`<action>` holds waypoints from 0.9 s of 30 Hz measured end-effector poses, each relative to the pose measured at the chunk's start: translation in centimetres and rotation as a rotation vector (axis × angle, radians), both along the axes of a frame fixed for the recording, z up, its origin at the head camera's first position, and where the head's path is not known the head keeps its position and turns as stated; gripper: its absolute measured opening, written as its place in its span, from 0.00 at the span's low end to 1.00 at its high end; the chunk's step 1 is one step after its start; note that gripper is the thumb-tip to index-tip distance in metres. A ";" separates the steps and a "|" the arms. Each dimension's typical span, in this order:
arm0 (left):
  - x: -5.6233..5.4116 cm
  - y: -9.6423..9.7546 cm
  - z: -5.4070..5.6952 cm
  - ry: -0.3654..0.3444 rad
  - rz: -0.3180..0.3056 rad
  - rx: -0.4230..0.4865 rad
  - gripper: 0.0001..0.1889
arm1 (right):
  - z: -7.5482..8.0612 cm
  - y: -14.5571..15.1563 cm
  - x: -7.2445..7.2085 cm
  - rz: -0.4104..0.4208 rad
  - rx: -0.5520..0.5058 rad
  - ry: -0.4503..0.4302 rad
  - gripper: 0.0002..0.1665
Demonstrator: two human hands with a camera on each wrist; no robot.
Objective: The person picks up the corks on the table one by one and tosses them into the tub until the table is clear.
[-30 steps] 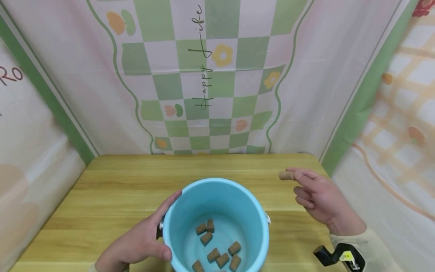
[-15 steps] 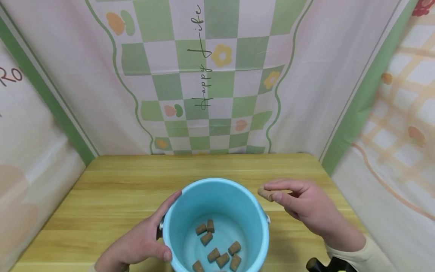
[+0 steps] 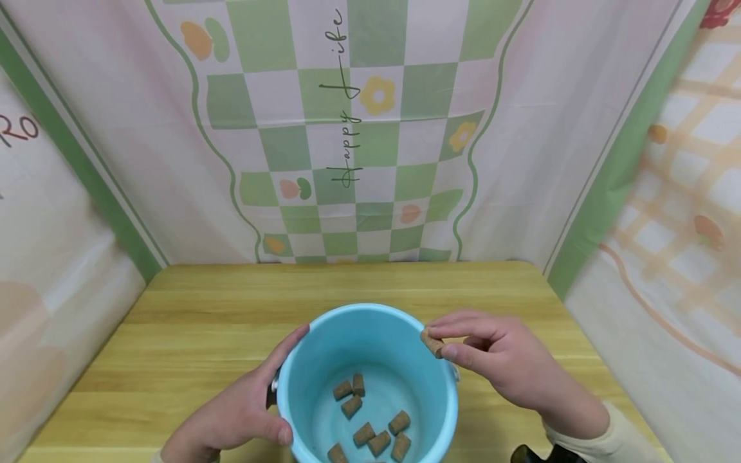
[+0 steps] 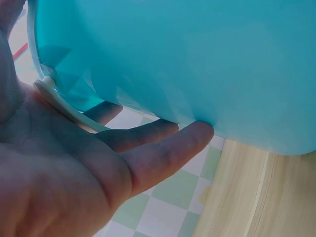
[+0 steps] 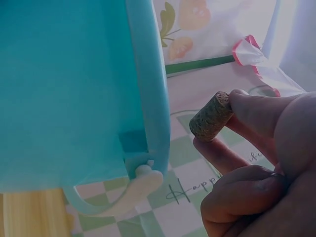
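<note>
A light blue bucket (image 3: pixel 370 315) stands upright on the table, with several brown corks (image 3: pixel 364 434) scattered over its bottom. My left hand (image 3: pixel 237 408) rests on its left side, thumb and index finger spread along the outer rim. In the left wrist view, nearly straight fingers (image 4: pixel 168 155) touch the outer wall. My right hand (image 3: pixel 500 357) pinches a cork (image 3: pixel 431 344) between thumb and fingers at the bucket's right rim. The right wrist view shows this cork (image 5: pixel 211 116) just outside the rim, apart from it.
A pale bucket handle (image 5: pixel 133 190) hangs at the rim's pivot. The wooden table (image 3: pixel 231 302) reaches back to a green checkered curtain (image 3: pixel 353 148). Patterned cloth walls (image 3: pixel 666 289) close off both sides.
My right hand has moved left, from over the table's right part to the bucket's right rim, carrying the cork. The left hand and the bucket have stayed in place.
</note>
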State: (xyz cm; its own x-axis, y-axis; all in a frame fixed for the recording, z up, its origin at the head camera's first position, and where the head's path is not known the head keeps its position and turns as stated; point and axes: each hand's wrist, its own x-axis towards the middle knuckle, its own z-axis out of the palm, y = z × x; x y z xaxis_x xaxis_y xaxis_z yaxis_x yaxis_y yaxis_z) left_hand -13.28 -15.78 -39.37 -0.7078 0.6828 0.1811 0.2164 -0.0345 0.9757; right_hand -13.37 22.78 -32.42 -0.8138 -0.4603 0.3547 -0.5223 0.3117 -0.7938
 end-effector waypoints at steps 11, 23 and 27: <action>0.0 0.1 0.0 0.000 -0.017 0.016 0.57 | -0.3 -0.6 0.1 0.041 0.016 0.008 0.16; -0.1 0.1 0.0 -0.020 -0.028 0.023 0.56 | -0.2 -1.0 0.1 0.036 0.060 0.069 0.18; -0.1 0.1 0.0 -0.020 -0.027 0.024 0.57 | -0.1 -1.0 0.0 0.006 0.095 0.064 0.21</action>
